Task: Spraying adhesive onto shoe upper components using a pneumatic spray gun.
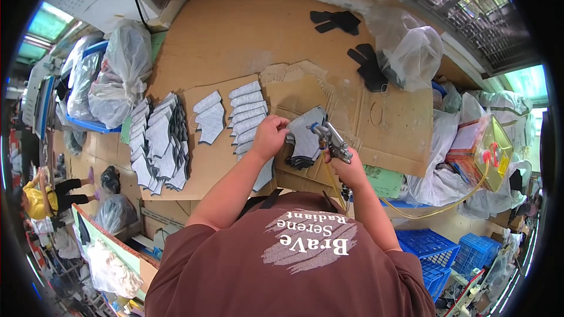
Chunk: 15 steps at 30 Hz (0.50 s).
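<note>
My right hand (pixel 351 170) is wrapped round the handle of a metal spray gun (pixel 336 142), its nozzle over a small stack of grey fabric pieces (pixel 304 135) with dark undersides. At the stack's left edge, my left hand (pixel 272 136) has its fingers closed on a grey piece; the fingertips are partly hidden. Left of that hand, a row of overlapping grey pieces (pixel 247 111) lies on cardboard. Farther left are a short row of similar pieces (pixel 209 118) and thicker overlapping rows (pixel 166 141).
Black cut pieces (pixel 369 67) lie at the far right beside a clear plastic bag (pixel 414 50). A yellowish hose (pixel 432 217) runs from the gun to a metal can (pixel 482 152). Blue crates (pixel 427 249) stand at lower right. Bagged goods (pixel 120 76) flank the cardboard-covered table (pixel 217 35). Another person (pixel 41 199) is at far left.
</note>
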### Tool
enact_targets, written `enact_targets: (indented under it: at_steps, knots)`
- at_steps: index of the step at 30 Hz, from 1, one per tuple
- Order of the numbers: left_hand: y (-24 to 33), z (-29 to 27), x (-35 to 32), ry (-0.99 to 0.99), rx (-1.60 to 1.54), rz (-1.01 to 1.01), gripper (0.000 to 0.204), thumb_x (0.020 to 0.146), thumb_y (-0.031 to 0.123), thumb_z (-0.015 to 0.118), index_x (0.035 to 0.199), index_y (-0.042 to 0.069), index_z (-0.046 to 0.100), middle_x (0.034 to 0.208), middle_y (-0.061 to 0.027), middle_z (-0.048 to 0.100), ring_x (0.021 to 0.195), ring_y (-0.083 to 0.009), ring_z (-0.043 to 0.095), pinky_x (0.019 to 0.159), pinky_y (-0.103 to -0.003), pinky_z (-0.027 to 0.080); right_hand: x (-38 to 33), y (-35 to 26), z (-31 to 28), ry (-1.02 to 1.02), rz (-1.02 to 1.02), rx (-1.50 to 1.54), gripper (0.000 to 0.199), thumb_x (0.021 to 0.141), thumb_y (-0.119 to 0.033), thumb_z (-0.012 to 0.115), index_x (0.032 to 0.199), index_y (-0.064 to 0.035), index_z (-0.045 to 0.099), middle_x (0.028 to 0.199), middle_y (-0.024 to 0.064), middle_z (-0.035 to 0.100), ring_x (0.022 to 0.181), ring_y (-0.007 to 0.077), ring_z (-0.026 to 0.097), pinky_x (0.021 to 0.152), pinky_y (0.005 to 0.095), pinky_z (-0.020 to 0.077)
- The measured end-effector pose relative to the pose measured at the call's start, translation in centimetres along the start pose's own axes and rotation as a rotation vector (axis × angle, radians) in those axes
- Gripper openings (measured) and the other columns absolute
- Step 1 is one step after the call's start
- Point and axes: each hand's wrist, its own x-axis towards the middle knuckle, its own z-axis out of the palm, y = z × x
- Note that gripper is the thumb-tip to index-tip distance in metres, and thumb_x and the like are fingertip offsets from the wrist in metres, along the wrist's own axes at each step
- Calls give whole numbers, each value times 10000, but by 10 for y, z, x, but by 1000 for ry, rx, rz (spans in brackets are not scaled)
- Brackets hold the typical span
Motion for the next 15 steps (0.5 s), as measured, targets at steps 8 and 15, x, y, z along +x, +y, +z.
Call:
enact_targets:
  at_steps: [8, 15]
  knots:
    - [-2, 1, -1, 24, 18, -1, 156, 706, -6, 615, 861, -14, 606, 820, -88, 577, 739, -176, 571, 662, -271, 462, 2, 3, -10, 77, 21, -12, 192, 726, 5, 475, 889, -15, 575, 742, 21, 571, 718, 111, 529, 692, 250, 435]
    - [-6, -40, -11, 158, -589, -432, 118, 758, -6, 589, 873, -32, 591, 856, -78, 600, 741, -141, 580, 667, -248, 495, -9, 3, -14, -4, 31, 11, 193, 763, -35, 519, 948, -32, 573, 843, 6, 592, 787, 98, 533, 717, 241, 426]
